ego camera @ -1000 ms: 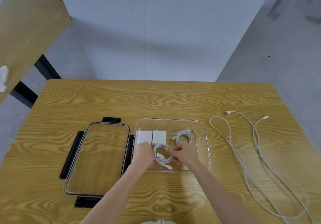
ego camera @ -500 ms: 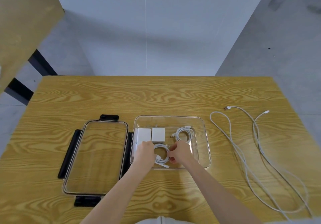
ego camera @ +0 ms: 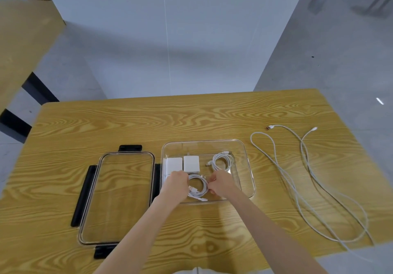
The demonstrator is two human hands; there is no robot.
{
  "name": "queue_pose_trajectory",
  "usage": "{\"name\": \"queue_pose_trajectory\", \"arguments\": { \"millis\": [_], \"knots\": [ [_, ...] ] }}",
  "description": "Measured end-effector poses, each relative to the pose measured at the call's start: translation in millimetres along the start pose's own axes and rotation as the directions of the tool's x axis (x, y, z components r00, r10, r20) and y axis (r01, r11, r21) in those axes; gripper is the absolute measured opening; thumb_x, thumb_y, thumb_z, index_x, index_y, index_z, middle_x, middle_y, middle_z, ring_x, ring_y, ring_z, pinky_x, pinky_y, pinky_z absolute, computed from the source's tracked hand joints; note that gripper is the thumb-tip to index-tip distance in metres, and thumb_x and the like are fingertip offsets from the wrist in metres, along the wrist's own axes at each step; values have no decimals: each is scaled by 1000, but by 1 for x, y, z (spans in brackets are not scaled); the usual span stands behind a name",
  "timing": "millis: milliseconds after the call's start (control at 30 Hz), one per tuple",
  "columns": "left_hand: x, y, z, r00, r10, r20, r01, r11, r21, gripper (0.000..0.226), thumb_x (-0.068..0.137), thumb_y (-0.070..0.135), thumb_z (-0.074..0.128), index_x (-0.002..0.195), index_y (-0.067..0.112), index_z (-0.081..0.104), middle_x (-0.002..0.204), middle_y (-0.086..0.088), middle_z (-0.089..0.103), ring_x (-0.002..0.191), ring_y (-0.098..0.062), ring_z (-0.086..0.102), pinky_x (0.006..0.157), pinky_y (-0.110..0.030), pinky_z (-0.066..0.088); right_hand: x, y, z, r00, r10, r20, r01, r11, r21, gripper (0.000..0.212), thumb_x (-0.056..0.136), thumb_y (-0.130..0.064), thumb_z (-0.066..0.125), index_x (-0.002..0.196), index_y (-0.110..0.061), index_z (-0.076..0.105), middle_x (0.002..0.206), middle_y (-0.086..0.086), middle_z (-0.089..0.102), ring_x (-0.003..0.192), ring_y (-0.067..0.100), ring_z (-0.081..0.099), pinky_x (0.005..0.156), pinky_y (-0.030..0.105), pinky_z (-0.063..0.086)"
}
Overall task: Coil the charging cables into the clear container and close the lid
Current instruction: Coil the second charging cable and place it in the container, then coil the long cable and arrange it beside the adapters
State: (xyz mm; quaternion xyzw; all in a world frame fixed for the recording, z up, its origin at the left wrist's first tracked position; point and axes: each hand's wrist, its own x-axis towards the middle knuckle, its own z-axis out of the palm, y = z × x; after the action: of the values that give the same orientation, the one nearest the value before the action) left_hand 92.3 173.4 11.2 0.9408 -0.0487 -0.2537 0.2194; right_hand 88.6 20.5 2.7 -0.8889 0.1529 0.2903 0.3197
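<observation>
Both hands were grasping one coiled cable (ego camera: 197, 186) low in the clear container (ego camera: 248, 167), the left hand (ego camera: 175, 185) on its left side, the right hand (ego camera: 221, 185) on its right. To seat it well, press the loops flat before letting go, or they may spring open. Compared with a second earlier, the hands and coil had barely shifted. A loose cable (ego camera: 306, 180) lay well right of the right hand, the lid (ego camera: 116, 197) left of the left.

Bright, soft shadows, w/ fisheye edges
</observation>
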Motion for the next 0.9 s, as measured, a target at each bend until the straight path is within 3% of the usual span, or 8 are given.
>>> {"name": "queue_pose_trajectory", "arguments": {
  "millis": [67,133,300,433,533,633,733,900],
  "knots": [
    [-5,3,-3,999,42,-3,-42,999,-13,30,92,8,38,110,5,62,108,-14,65,91,-27,64,79,-35,54,-4,1,-2,999,-17,-46,18,1000,9,21,85,-8,52,97,4,65,89,22,70,68,19,55,66,31,46],
    [-10,11,-6,998,70,9,-70,997,-44,31,93,13,38,116,7,58,111,-13,64,94,-28,62,82,-38,53,-14,1,-14,993,-45,-107,50,998,46,22,89,-14,50,104,-6,64,98,13,69,82,21,61,69,29,47],
    [-16,53,-11,976,212,-39,-215,969,-123,44,94,30,42,136,18,41,123,-10,58,113,-27,54,93,-38,45,-48,8,-65,926,-167,-339,298,875,381,14,91,-12,53,101,-16,62,81,3,70,68,11,66,64,20,48],
    [-21,102,-10,940,325,-103,-340,910,-236,46,95,30,41,140,20,35,133,-4,50,121,-24,48,95,-32,38,-58,39,-108,814,-50,-578,379,800,465,13,92,-9,52,100,-13,62,80,4,68,65,8,63,64,20,48],
    [-23,137,0,911,396,-113,-408,834,-373,43,94,24,45,136,18,39,128,-3,51,119,-17,48,95,-25,37,-53,78,-131,768,72,-637,251,881,402,19,91,-13,54,106,-10,64,90,2,66,84,16,62,71,22,43],
    [-20,172,23,908,417,-30,-379,792,-480,42,93,22,49,135,16,42,129,-2,51,115,-12,49,103,-32,39,-43,125,-140,811,140,-568,70,941,332,27,90,-13,54,115,-5,61,107,10,65,101,23,59,82,27,40],
    [-6,200,51,924,382,36,-310,798,-517,40,93,24,49,132,18,45,129,-4,52,112,-13,51,95,-28,42,-34,163,-141,848,139,-511,5,963,271,35,90,-9,51,125,-4,54,125,13,60,117,27,53,96,32,38],
    [19,234,94,952,249,177,-124,844,-521,44,92,30,49,135,22,39,129,-11,48,106,-19,53,81,-24,42,-21,212,-156,854,125,-505,-111,992,57,43,91,-12,49,133,-7,45,135,12,51,125,32,41,103,38,31]
  ]
}}
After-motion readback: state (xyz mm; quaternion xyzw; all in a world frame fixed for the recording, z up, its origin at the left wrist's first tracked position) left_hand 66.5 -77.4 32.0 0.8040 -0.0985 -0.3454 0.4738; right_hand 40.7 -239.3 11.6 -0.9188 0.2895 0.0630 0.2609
